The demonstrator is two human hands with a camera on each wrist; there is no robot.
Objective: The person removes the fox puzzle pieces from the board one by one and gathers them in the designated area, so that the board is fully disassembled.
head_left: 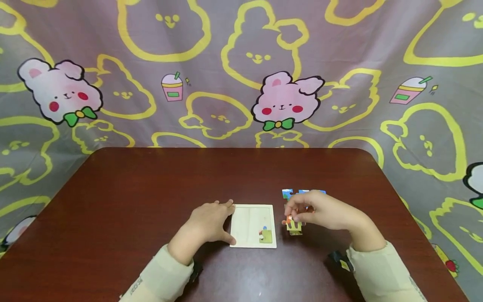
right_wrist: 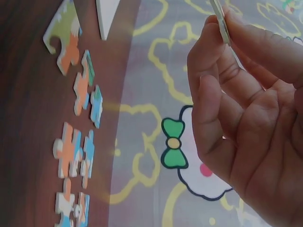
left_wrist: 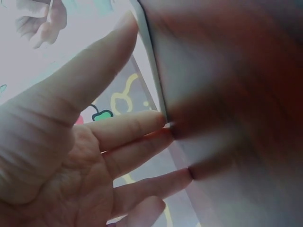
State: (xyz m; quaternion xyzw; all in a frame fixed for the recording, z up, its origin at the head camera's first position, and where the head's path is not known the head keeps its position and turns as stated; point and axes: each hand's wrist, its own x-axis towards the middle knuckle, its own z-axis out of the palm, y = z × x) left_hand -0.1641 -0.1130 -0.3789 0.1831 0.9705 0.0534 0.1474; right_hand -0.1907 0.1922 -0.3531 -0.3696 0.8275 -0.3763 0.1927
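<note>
A shallow square wooden puzzle tray (head_left: 250, 246) lies on the table, with a green puzzle piece (head_left: 266, 237) in its lower right corner. Along the tray's left side rests my left hand (head_left: 207, 222), thumb near the bottom corner and fingers near the top one. In the left wrist view the fingers (left_wrist: 137, 124) are fairly straight and touch the tray's edge. My right hand (head_left: 326, 211) is over the loose pieces right of the tray. Between its thumb and forefinger it pinches a thin puzzle piece (right_wrist: 219, 20), seen edge-on; its printed face is hidden.
Several loose puzzle pieces (head_left: 295, 227) in green, orange and blue lie right of the tray, partly hidden by the right hand. They stand in rows in the right wrist view (right_wrist: 66, 151). A patterned curtain (head_left: 211, 113) hangs behind the brown table (head_left: 158, 180).
</note>
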